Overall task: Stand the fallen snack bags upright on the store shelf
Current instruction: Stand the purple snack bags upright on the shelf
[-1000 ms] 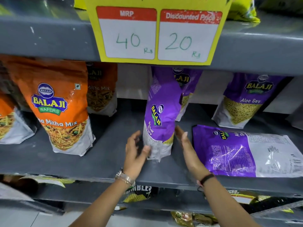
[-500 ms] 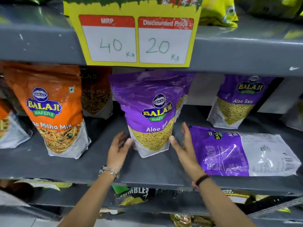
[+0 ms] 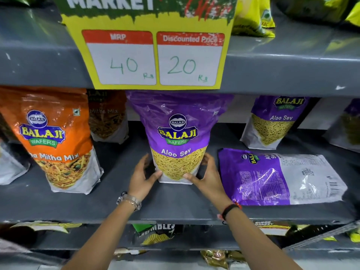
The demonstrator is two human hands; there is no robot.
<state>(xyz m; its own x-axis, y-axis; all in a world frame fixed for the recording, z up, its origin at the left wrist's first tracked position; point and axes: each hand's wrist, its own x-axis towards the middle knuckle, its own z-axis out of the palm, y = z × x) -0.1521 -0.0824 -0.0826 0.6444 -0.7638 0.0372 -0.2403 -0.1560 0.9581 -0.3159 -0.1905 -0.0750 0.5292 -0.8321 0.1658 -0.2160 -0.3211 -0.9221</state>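
Note:
A purple Aloo Sev bag (image 3: 178,133) stands upright on the grey shelf (image 3: 175,203), its front label facing me. My left hand (image 3: 143,175) grips its lower left corner and my right hand (image 3: 207,177) grips its lower right corner, thumbs on the front. To the right a second purple bag (image 3: 280,179) lies flat on its face, back label up, top end toward my right hand. Further back at the right another Aloo Sev bag (image 3: 272,121) stands upright.
Orange Mitha Mix bags (image 3: 52,139) stand at the left, one more (image 3: 108,115) behind. A yellow price sign (image 3: 153,57) hangs from the shelf above, over the held bag's top. Yellow bags (image 3: 253,14) sit on the upper shelf; more packets lie on the lower shelves.
The bag went from side-on to facing front, standing upright. Both hands closed in from open palms beside it to gripping its bottom corners. The camera came closer.

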